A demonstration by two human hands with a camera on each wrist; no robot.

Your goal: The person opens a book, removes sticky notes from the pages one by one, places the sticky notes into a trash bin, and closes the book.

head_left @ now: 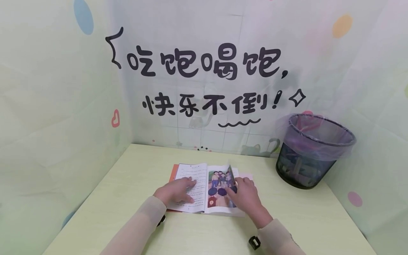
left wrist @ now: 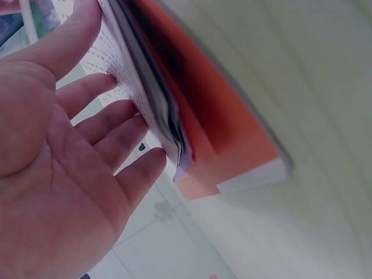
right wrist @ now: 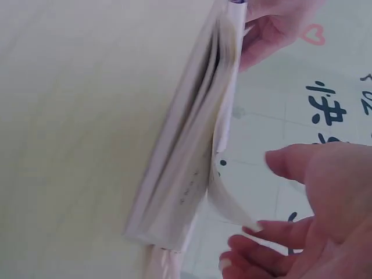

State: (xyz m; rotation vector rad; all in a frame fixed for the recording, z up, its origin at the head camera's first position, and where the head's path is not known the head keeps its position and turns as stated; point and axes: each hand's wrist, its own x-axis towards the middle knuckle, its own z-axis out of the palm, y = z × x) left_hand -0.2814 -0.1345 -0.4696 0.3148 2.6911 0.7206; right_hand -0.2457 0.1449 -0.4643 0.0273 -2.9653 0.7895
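A book (head_left: 191,191) lies spread on the table, its left page full of print and its right page showing a colour picture of people. My left hand (head_left: 175,191) rests on the left page, its fingers extended, as the left wrist view also shows. The orange cover (left wrist: 232,139) sticks out beneath the pages on that side. At the right edge of the book is my right hand (head_left: 247,196). Its fingertips touch the corner of a lifted, curling page (right wrist: 232,209), while the thumb (right wrist: 288,161) stands apart from the paper.
A dark mesh waste bin (head_left: 299,166) lined with a purple bag stands at the back right of the pale table (head_left: 127,226). Behind it hangs a printed backdrop (head_left: 204,28) with large black characters. Similar sheets enclose both sides.
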